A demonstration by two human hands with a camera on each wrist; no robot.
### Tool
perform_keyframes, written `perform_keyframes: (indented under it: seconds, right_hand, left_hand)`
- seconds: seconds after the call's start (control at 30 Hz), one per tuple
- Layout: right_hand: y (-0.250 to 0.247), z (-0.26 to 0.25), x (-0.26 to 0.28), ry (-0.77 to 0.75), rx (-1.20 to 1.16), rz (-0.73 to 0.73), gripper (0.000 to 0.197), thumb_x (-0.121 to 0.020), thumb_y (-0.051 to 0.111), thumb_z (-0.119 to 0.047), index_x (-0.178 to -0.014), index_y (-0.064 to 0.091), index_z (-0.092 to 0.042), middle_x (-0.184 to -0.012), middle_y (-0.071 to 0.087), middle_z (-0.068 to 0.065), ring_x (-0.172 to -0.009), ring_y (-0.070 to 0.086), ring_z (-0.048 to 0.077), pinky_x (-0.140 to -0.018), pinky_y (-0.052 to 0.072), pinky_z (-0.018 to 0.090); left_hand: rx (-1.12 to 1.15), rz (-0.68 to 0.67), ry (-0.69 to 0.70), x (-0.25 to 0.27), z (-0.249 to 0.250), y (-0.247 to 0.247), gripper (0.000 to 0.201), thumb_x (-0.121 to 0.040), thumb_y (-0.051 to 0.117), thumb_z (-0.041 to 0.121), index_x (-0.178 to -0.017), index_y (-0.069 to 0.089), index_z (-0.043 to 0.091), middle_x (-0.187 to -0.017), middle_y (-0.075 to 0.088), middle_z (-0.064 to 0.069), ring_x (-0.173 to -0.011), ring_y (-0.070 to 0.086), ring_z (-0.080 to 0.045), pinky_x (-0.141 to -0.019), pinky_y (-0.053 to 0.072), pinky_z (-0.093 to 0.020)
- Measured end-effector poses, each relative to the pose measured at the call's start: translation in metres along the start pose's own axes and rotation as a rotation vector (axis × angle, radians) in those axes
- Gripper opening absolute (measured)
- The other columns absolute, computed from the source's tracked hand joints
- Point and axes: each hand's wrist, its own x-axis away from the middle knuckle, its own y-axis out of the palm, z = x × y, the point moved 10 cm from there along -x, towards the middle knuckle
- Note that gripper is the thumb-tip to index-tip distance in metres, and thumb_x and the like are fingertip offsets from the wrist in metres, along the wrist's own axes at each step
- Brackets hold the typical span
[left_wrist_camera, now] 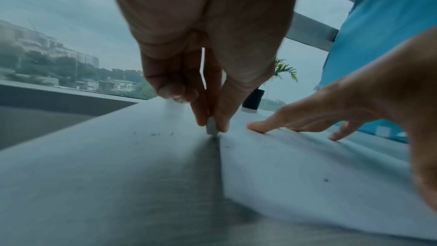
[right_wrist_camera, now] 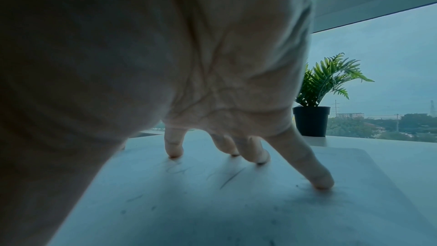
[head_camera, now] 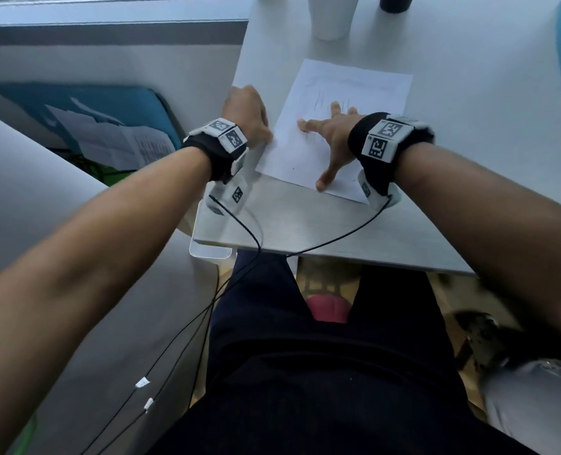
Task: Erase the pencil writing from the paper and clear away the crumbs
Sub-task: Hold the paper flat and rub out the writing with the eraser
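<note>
A white sheet of paper (head_camera: 345, 126) with faint pencil marks lies on the grey table (head_camera: 469, 142). My left hand (head_camera: 249, 116) sits at the sheet's left edge and pinches a small white eraser (left_wrist_camera: 211, 128), its tip down at the paper's edge (left_wrist_camera: 221, 156). My right hand (head_camera: 331, 136) is spread flat on the paper, fingers (right_wrist_camera: 316, 175) and thumb pressing it down. Dark eraser crumbs (left_wrist_camera: 156, 134) lie on the table left of the sheet, and a few specks (left_wrist_camera: 326, 180) lie on the paper. Pencil strokes (right_wrist_camera: 231, 177) show near the right fingertips.
A white cup (head_camera: 330, 14) and a dark plant pot (head_camera: 395, 3) stand at the table's far edge, the potted plant (right_wrist_camera: 314, 104) by the window. A blue chair (head_camera: 85, 110) with papers is on the left. Cables (head_camera: 249, 231) trail over the table's near edge.
</note>
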Motion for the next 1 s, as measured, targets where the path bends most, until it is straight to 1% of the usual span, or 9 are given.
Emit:
perform_keyframes:
  seconds: [0.13, 0.27, 0.4, 0.47, 0.6, 0.7, 0.83, 0.93, 1.0]
  right_hand:
    - [0.001, 0.0, 0.0, 0.006, 0.011, -0.009, 0.147, -0.034, 0.087, -0.069, -0.147, -0.006, -0.054, -0.16, -0.019, 0.014, -0.146, -0.004, 0.048, -0.111, 0.02, 0.069]
    - [0.0, 0.002, 0.001, 0.003, 0.001, -0.006, 0.145, -0.037, 0.088, -0.066, -0.147, -0.006, -0.055, -0.16, -0.019, 0.014, -0.146, -0.005, 0.048, -0.11, 0.019, 0.07]
    - [0.001, 0.0, 0.0, 0.002, 0.0, -0.002, 0.143, -0.038, 0.089, -0.064, -0.147, -0.005, -0.055, -0.16, -0.018, 0.015, -0.145, -0.005, 0.051, -0.109, 0.02, 0.071]
    - [0.0, 0.0, -0.001, 0.005, 0.003, -0.006, 0.144, -0.037, 0.089, -0.064, -0.147, -0.005, -0.055, -0.161, -0.018, 0.014, -0.145, -0.004, 0.051, -0.109, 0.021, 0.071]
    - [0.0, -0.001, 0.0, 0.014, 0.019, -0.006, 0.147, -0.034, 0.087, -0.068, -0.147, -0.006, -0.054, -0.161, -0.018, 0.013, -0.146, -0.003, 0.049, -0.11, 0.021, 0.071]
    - [0.002, 0.0, 0.0, -0.002, 0.012, -0.003, 0.145, -0.035, 0.087, -0.067, -0.146, -0.006, -0.056, -0.161, -0.018, 0.014, -0.146, -0.004, 0.049, -0.11, 0.021, 0.07]
    - [0.002, 0.001, 0.002, 0.003, -0.002, -0.013, 0.143, -0.039, 0.089, -0.064, -0.146, -0.005, -0.056, -0.161, -0.019, 0.014, -0.145, -0.005, 0.05, -0.109, 0.021, 0.071]
    - [0.001, 0.001, 0.002, 0.002, -0.003, -0.008, 0.143, -0.04, 0.089, -0.063, -0.147, -0.005, -0.055, -0.16, -0.019, 0.014, -0.145, -0.006, 0.049, -0.109, 0.021, 0.071]
    - [0.001, 0.002, 0.003, 0.006, 0.001, -0.015, 0.143, -0.04, 0.088, -0.064, -0.147, -0.006, -0.055, -0.161, -0.019, 0.014, -0.146, -0.006, 0.048, -0.11, 0.02, 0.07]
  left_hand:
    - [0.149, -0.103, 0.115, 0.019, 0.033, 0.022, 0.009, -0.066, 0.082, 0.014, -0.062, 0.073, 0.015, -0.065, 0.071, 0.001, -0.052, 0.058, -0.004, -0.05, 0.044, -0.01]
    - [0.123, -0.101, 0.059, 0.014, 0.014, 0.026, 0.009, -0.064, 0.08, 0.015, -0.06, 0.072, 0.016, -0.066, 0.071, -0.002, -0.054, 0.06, -0.008, -0.05, 0.046, -0.017]
    - [-0.021, 0.018, -0.069, 0.001, -0.025, -0.005, 0.01, -0.066, 0.079, 0.017, -0.075, 0.077, 0.014, -0.076, 0.073, -0.006, -0.073, 0.069, -0.019, -0.063, 0.047, -0.022]
    - [0.06, 0.048, -0.018, 0.003, -0.01, -0.01, 0.008, -0.068, 0.079, 0.019, -0.074, 0.077, 0.013, -0.074, 0.073, -0.005, -0.071, 0.069, -0.018, -0.065, 0.049, -0.021]
    - [0.126, -0.085, 0.099, 0.02, 0.042, 0.021, 0.01, -0.062, 0.082, 0.018, -0.067, 0.077, 0.012, -0.068, 0.073, -0.004, -0.065, 0.069, -0.015, -0.06, 0.055, -0.022]
    - [0.113, -0.093, 0.01, 0.014, 0.021, 0.031, 0.006, -0.061, 0.079, 0.014, -0.062, 0.073, 0.014, -0.067, 0.072, -0.003, -0.064, 0.069, -0.015, -0.057, 0.052, -0.021]
    - [-0.002, -0.021, -0.086, 0.003, -0.015, 0.008, 0.01, -0.066, 0.075, 0.01, -0.076, 0.076, 0.011, -0.08, 0.073, -0.01, -0.075, 0.071, -0.024, -0.065, 0.054, -0.025]
    - [0.095, 0.003, -0.021, 0.006, 0.001, -0.001, 0.004, -0.07, 0.078, 0.017, -0.071, 0.075, 0.014, -0.076, 0.073, -0.005, -0.071, 0.069, -0.017, -0.063, 0.049, -0.021]
    - [0.175, -0.039, 0.039, 0.013, 0.022, 0.009, 0.01, -0.069, 0.082, 0.02, -0.066, 0.074, 0.014, -0.071, 0.072, -0.001, -0.065, 0.067, -0.012, -0.06, 0.05, -0.02]
